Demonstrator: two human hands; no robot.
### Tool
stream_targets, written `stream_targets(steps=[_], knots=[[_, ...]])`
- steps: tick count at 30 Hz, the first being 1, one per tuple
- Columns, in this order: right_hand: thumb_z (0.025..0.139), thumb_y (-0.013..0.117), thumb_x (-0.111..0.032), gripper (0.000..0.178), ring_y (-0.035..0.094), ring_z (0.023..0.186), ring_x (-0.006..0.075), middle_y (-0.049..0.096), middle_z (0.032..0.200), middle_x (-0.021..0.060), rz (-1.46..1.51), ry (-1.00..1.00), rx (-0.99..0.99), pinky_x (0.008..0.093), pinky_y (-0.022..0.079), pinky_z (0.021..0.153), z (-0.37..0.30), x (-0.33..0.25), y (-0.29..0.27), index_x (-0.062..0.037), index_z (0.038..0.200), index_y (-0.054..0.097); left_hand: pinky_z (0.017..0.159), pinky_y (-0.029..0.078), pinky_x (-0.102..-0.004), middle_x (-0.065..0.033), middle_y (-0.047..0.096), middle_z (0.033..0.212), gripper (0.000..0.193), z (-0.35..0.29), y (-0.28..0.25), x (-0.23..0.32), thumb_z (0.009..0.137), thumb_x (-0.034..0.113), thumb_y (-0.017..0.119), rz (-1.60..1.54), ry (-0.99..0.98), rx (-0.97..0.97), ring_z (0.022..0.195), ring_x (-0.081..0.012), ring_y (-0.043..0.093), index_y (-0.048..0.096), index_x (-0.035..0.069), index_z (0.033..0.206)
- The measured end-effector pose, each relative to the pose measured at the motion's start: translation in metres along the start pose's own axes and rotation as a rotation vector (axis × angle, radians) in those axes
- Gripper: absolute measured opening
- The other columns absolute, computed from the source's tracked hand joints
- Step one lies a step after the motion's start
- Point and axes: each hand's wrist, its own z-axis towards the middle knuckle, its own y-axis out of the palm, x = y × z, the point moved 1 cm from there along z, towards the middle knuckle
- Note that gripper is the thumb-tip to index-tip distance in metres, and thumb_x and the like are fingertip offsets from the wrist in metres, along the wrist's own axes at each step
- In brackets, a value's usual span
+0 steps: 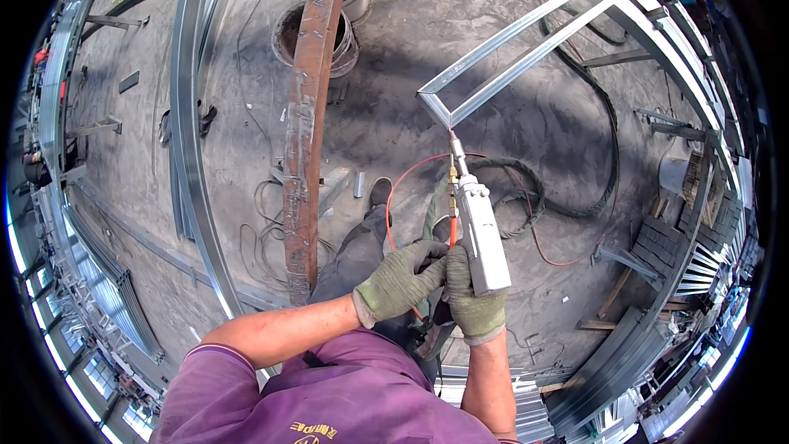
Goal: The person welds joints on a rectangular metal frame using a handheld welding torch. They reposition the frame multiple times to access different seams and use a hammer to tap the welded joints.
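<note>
Both green-gloved hands, the left hand (401, 279) and the right hand (474, 296), grip the boxy grey handheld welding torch (479, 230). Its nozzle meets the corner of the galvanised steel tube frame (493, 56); steady, even travel along the joint would serve best. Beyond lies the rusty curved steel beam (308, 115).

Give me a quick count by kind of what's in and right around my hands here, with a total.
Gloved hands: 2, left hand and right hand, both on the tool
Welding gun: 1
Orange hose: 1
Silver metal frame at the gun's tip: 1
Rusty steel beam: 1
Total: 6
</note>
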Motion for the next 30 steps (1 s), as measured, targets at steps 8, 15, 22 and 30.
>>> stream_targets(steps=[8,15,22,30], knots=[[0.099,0.08,-0.021,0.015,0.073,0.067,0.0319,0.072,0.079,0.0111,-0.041,-0.02,-0.003,0.0419,0.055,0.058,0.0,0.0,0.003,-0.0065,0.098,0.076,0.082,0.057,-0.0326,-0.0082,0.073,0.106,0.044,-0.001,-0.001,-0.006,0.113,0.038,0.065,-0.036,0.019,-0.011,0.093,-0.0122,0.067,0.067,0.0,0.137],[0.098,0.08,-0.021,0.014,0.073,0.068,0.0323,0.072,0.081,0.0112,-0.122,-0.06,-0.007,0.0423,0.055,0.059,-0.001,0.002,0.001,-0.0076,0.101,0.077,0.08,0.057,-0.0324,-0.0076,0.072,0.103,0.042,0.0,0.0,-0.007,0.114,0.037,0.063,-0.047,0.053,-0.013,0.09,-0.0126,0.067,0.067,0.001,0.135],[0.099,0.079,-0.023,0.014,0.075,0.069,0.0316,0.075,0.081,0.0119,-0.149,-0.049,-0.022,0.042,0.056,0.059,-0.001,0.001,0.0,-0.0092,0.102,0.079,0.076,0.055,-0.032,-0.0064,0.07,0.09,0.041,0.001,-0.001,-0.003,0.115,0.039,0.061,-0.087,0.048,-0.051,0.083,-0.0117,0.067,0.066,0.002,0.133],[0.101,0.078,-0.025,0.022,0.078,0.079,0.0375,0.078,0.088,0.0173,-0.137,-0.013,0.059,0.0465,0.06,0.067,-0.021,0.032,0.0,-0.0049,0.109,0.079,0.073,0.056,-0.0342,-0.0084,0.073,0.089,0.029,0.016,-0.054,0.03,0.108,0.028,0.067,0.552,0.054,-0.024,0.082,-0.013,0.07,0.073,0.001,0.115]])
